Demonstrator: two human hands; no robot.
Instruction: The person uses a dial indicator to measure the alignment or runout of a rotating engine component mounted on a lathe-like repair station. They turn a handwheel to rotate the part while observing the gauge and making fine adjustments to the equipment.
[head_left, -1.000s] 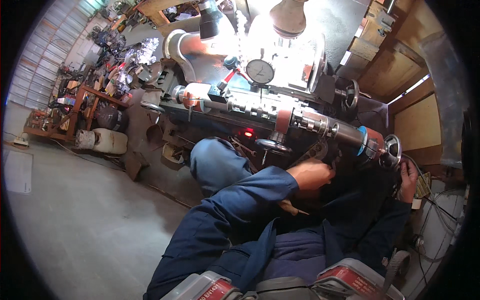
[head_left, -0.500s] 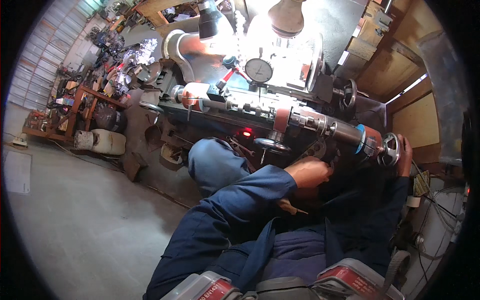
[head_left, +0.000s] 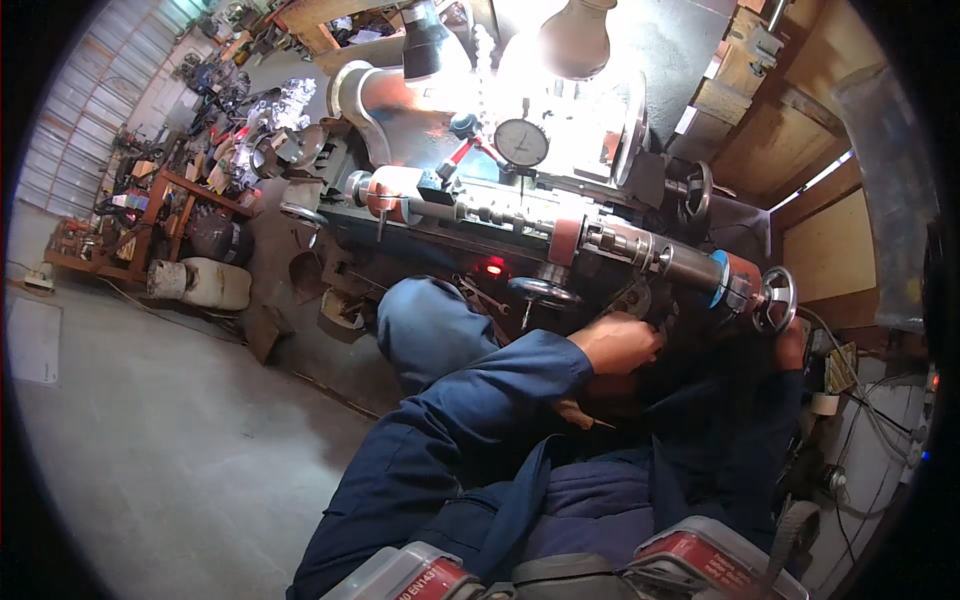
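My left hand (head_left: 622,343) is curled closed below the machine bed, left of a dark area. What its fingers hold, if anything, is hidden. My right hand (head_left: 789,347) is at the lower edge of a chrome handwheel (head_left: 778,298) on the machine's right end; its fingers hardly show. Left of that wheel is a thick steel tailstock barrel (head_left: 692,272) with a blue ring. A shaft with several lobes (head_left: 505,216) lies along the bed. Above it a round dial gauge (head_left: 521,143) is held on a red-armed stand (head_left: 463,152).
A second handwheel (head_left: 545,291) projects from the machine's front, close to my left forearm. Two lamps (head_left: 575,40) light the bed from above. Cables (head_left: 875,400) hang at right. A white canister (head_left: 220,284) and a rusty metal frame (head_left: 160,215) stand on the left floor.
My right hand has moved down and slightly left, from the right side of the handwheel's rim to its lower edge. My left hand stays nearly where it was.
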